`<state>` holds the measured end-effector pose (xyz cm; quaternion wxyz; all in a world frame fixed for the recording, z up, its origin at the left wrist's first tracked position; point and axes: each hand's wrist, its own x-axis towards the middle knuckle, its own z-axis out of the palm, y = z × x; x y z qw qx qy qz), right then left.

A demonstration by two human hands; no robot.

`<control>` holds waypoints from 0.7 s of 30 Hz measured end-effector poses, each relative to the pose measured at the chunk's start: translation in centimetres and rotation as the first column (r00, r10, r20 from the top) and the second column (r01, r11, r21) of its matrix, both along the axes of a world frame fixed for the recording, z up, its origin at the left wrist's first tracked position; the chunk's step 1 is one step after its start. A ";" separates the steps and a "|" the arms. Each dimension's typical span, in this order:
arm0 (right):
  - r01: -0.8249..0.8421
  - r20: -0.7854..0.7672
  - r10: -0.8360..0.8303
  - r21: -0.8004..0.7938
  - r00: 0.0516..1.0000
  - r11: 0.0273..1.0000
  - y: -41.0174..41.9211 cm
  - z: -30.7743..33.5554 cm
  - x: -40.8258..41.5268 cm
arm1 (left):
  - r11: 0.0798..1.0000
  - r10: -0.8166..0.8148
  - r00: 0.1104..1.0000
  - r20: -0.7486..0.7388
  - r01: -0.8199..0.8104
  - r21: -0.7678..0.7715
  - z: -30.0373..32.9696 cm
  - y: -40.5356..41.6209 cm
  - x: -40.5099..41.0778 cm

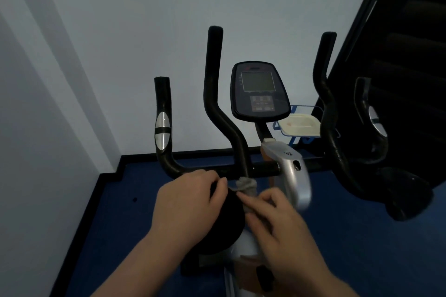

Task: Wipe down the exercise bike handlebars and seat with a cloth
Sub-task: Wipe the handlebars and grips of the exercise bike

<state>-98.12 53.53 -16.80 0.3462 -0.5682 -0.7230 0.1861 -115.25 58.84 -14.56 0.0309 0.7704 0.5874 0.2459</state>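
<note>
We had the grey cloth [246, 185] pinched in both the left hand [190, 202] and right hand [272, 214] at the handlebars [217, 103]' crossbar, over the black seat [224, 224]; wiping looked barely started, both surfaces left.

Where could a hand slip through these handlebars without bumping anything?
Open gaps: between the short left grip and the tall left bar, and between the console and the tall right bar. Crowded: the crossbar, where both hands work the grey cloth.

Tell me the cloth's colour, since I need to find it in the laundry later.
Grey. The cloth shows in the head view, bunched between both hands below the handlebar.
</note>
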 end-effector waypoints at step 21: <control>0.117 -0.131 -0.115 0.010 0.985 0.993 2.4 0.4 -0.3 | 0.999 -0.035 0.999 -0.013 0.034 -0.034 0.3 -0.1 0.0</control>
